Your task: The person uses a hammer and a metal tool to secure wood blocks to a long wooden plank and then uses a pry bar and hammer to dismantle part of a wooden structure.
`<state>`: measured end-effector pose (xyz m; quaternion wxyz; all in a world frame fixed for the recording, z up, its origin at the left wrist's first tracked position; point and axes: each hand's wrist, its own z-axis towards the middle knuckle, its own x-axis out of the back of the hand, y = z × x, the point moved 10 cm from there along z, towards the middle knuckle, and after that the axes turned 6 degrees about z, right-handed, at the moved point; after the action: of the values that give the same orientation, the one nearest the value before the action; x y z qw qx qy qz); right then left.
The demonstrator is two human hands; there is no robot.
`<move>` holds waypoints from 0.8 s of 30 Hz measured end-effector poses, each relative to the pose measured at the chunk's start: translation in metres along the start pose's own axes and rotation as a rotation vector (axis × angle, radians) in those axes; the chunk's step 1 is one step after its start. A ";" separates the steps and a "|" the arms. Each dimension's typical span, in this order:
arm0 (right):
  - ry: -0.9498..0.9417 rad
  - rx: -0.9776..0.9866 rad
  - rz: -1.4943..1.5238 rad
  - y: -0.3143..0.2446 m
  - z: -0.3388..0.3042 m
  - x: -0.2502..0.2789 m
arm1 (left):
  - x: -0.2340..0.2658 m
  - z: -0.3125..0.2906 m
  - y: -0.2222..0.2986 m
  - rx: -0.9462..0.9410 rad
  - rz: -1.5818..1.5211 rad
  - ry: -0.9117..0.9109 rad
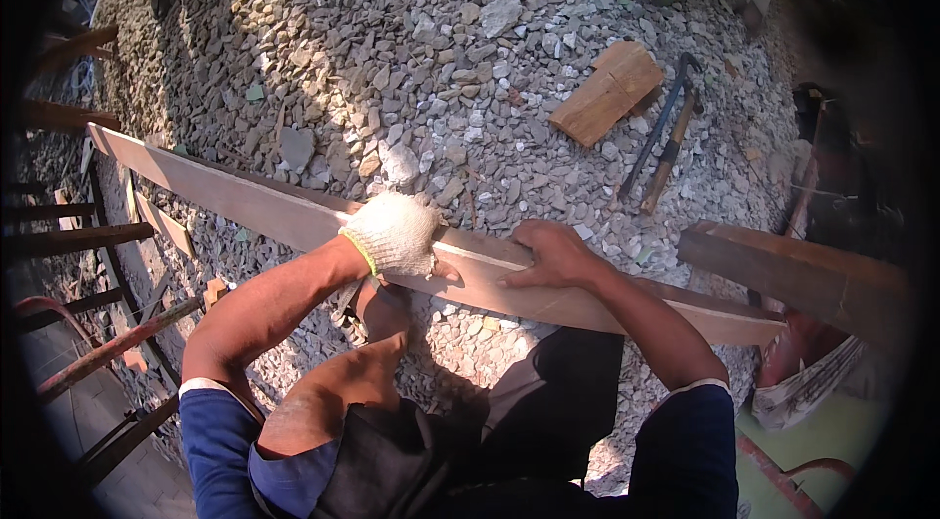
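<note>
A long wooden board (pixel 245 201) lies across in front of me, from the far left down to the right, above my knees. My left hand (pixel 394 230), in a white knitted glove with a yellow-green cuff edge, is closed over its upper edge near the middle. A little to the right, my bare right hand (pixel 553 257) grips the same board, thumb on the near face and fingers over the top. Behind it runs another wooden edge; whether that is a separate piece I cannot tell.
Grey gravel (pixel 323 49) covers the ground. Ahead on the right lie a wooden block (pixel 609 93), a dark hooked pry bar (pixel 654 132) and a wooden-handled hammer (pixel 671 157). A thick timber (pixel 793 269) juts in from the right. Wooden bars and a rusty pipe (pixel 108 348) stand at left.
</note>
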<state>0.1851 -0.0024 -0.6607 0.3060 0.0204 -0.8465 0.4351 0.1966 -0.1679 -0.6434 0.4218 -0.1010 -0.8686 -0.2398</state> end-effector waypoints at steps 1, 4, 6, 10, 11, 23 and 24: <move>-0.017 -0.016 -0.015 0.001 0.001 0.003 | -0.005 0.004 -0.002 0.008 -0.004 -0.052; 0.225 -0.174 0.293 0.033 0.005 0.037 | -0.007 0.006 -0.002 0.021 -0.013 -0.141; 0.698 -0.303 0.638 0.092 -0.005 0.088 | -0.007 0.006 -0.003 0.005 -0.007 -0.099; 1.100 -0.536 1.185 0.165 -0.022 0.147 | 0.006 -0.006 0.001 -0.027 0.003 -0.006; 1.052 -0.493 1.210 0.160 -0.012 0.153 | 0.010 -0.009 0.004 -0.009 -0.022 -0.057; 0.220 -0.016 0.145 0.028 0.003 0.150 | 0.020 -0.063 -0.002 0.070 0.035 -0.173; 0.079 -0.081 0.076 0.019 0.006 0.131 | 0.027 -0.066 0.001 0.088 0.029 -0.220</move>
<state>0.0702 0.0355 -0.6065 0.3231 -0.0412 -0.8508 0.4123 0.2252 -0.2008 -0.5872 0.3314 -0.1204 -0.9177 -0.1829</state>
